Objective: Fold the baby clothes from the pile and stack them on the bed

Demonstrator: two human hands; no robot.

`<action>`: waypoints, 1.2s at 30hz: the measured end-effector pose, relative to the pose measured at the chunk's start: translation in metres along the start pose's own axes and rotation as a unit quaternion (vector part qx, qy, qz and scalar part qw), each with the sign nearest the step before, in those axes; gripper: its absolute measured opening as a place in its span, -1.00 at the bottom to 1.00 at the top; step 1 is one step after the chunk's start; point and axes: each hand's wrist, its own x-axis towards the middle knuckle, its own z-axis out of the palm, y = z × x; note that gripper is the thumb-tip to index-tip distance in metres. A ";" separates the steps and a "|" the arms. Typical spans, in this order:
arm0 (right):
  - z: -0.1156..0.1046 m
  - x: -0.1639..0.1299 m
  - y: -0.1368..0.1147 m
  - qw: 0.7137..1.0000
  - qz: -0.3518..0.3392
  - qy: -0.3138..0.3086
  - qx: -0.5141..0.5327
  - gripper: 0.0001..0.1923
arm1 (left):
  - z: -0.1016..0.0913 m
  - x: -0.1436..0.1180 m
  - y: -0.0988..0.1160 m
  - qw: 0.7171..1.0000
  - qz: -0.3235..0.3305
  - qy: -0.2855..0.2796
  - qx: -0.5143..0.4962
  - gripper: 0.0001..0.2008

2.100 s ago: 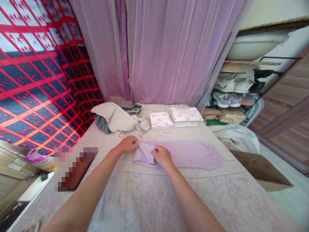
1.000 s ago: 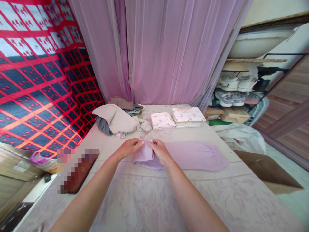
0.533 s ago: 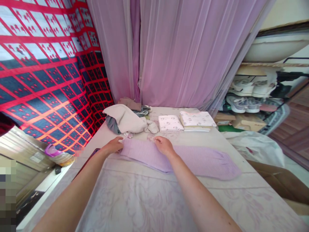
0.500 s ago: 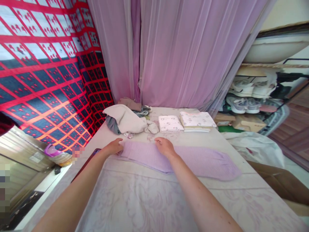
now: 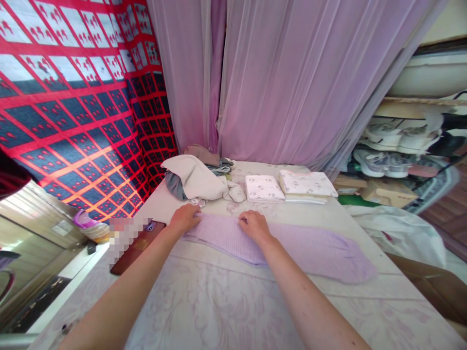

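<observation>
both hands lie flat, fingers spread, on a long lilac ribbed knit garment [image 5: 292,245] laid across the middle of the pale floral-covered bed [image 5: 226,311]: the left hand [image 5: 185,217] presses its left end, the right hand [image 5: 254,226] its far edge, neither gripping. this looks like smoothing the cloth out flat. a heap of unfolded beige and grey clothes [image 5: 197,179] and two folded white printed cloths [image 5: 288,186] sit by the far edge.
</observation>
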 end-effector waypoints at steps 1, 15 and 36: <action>0.000 0.000 0.000 1.000 -0.003 0.005 0.001 -0.82 | -0.001 -0.002 0.000 1.000 0.011 0.009 0.006 -0.76; 0.015 -0.002 0.001 0.999 0.006 0.033 0.029 -0.80 | 0.005 -0.009 -0.015 0.988 -0.105 -0.035 -0.107 -0.61; 0.025 -0.011 0.001 0.995 -0.018 0.099 0.017 -0.85 | 0.014 -0.033 -0.010 0.990 -0.105 -0.058 -0.069 -0.28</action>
